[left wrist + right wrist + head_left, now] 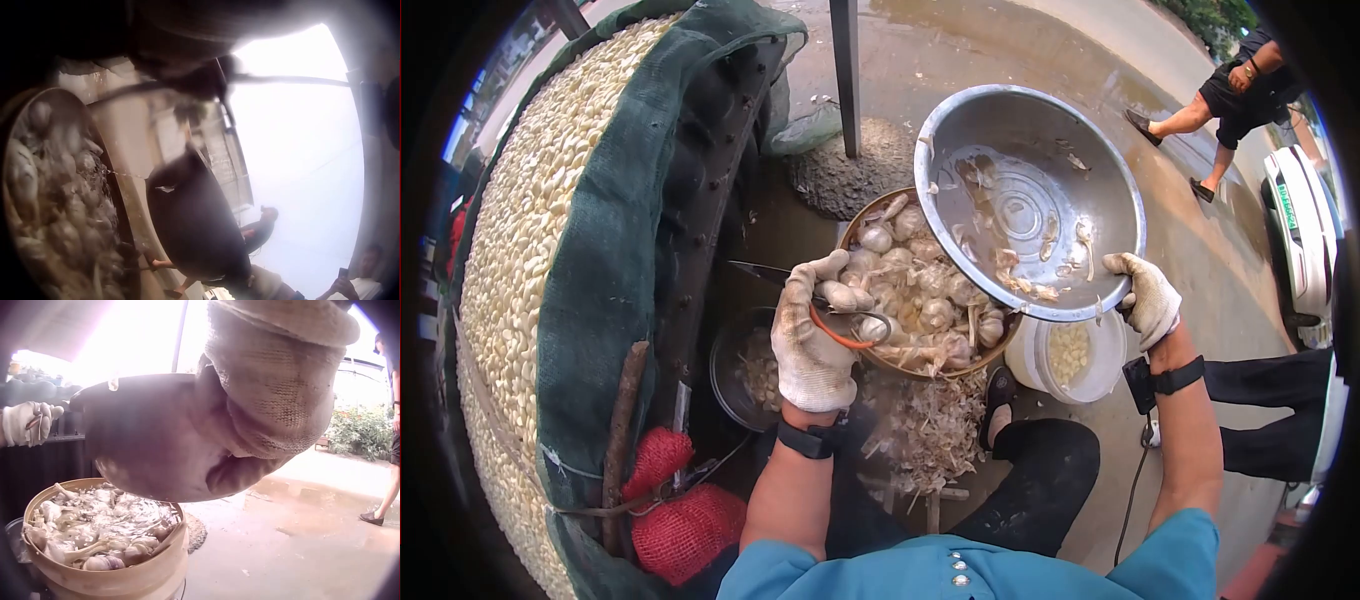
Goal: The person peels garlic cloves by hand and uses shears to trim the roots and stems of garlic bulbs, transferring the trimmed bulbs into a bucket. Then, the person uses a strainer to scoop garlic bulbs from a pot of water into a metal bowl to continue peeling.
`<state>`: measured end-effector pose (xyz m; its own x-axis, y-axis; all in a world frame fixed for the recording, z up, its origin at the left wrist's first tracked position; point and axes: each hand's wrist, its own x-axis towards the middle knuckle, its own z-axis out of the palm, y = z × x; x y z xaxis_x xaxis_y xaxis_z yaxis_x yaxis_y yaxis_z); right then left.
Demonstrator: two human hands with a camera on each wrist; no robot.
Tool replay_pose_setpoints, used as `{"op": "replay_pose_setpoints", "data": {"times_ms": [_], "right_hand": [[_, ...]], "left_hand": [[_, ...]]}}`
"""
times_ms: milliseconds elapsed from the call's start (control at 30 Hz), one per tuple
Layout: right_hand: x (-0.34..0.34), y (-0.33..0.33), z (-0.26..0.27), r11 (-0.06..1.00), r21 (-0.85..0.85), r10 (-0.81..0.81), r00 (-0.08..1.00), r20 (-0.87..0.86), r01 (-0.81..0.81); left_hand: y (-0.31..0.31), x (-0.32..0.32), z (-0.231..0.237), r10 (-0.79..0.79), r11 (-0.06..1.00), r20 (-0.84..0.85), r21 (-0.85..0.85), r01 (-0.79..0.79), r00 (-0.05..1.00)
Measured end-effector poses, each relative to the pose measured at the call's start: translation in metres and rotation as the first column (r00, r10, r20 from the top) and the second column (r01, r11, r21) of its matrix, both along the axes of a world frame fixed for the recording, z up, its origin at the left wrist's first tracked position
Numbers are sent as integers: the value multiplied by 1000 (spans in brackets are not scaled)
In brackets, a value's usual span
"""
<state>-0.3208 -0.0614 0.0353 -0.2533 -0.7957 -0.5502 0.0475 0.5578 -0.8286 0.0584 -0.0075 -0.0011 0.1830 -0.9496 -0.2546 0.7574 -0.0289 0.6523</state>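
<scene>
My right hand (1148, 300), in a whitish knit glove, grips the rim of a wide metal basin (1090, 190). The basin is tilted over a round tub (125, 581) of whole garlic bulbs (940, 315). Papery scraps of garlic skin (1025, 288) cling to the basin's inside. My left hand (810, 360), in a soiled glove, holds scissors (843, 338) with orange-edged handles at the tub's left edge; their dark blade points away to the left. Glossy streaks show over the garlic below the basin in the right wrist view.
A white bucket (1108, 375) with pale cloves stands right of the tub. Garlic skins (935, 430) litter the ground between my legs. On the left are a large green sack (600, 230) of peeled cloves, red mesh bags (685, 535) and a metal bowl (725, 365). A person (1215, 110) walks at right.
</scene>
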Motion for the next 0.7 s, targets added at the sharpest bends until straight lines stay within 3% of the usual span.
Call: {"op": "replay_pose_setpoints", "data": {"times_ms": [33, 67, 200, 267, 333, 400, 467, 567, 700], "right_hand": [[-7, -3, 1, 999, -26, -36, 996, -76, 34], [-18, -5, 6, 996, 15, -85, 996, -19, 85], [-63, -6, 8, 993, 15, -113, 984, -138, 116], [-84, -9, 2, 967, 71, -226, 952, -205, 245], [-106, -8, -7, 959, 66, -256, 941, -222, 276], [-129, -8, -18, 933, 67, -318, 896, -310, 354], [-148, -5, -26, 942, 41, -302, 897, -323, 332], [-185, -11, -52, 947, 29, -276, 860, -429, 319], [-216, -33, -82, 940, 130, -232, 869, -438, 317]], "left_hand": [[0, 1, -5, -25, 999, -67, -31, 23, 997], [0, 1, -8, -53, 997, -131, -63, 45, 990], [-1, -5, -8, -64, 998, -99, 8, 65, 993], [-3, -7, -15, -86, 995, -128, 31, 91, 988], [-4, -11, -14, -100, 993, -86, 56, 105, 991], [-8, -20, -10, -84, 993, 65, 85, 78, 994], [-13, -26, -12, -59, 994, 65, 94, 53, 996], [-21, -31, -10, -118, 992, 227, 61, 107, 967], [-33, -38, -11, -140, 987, 193, 106, 122, 971]]}}
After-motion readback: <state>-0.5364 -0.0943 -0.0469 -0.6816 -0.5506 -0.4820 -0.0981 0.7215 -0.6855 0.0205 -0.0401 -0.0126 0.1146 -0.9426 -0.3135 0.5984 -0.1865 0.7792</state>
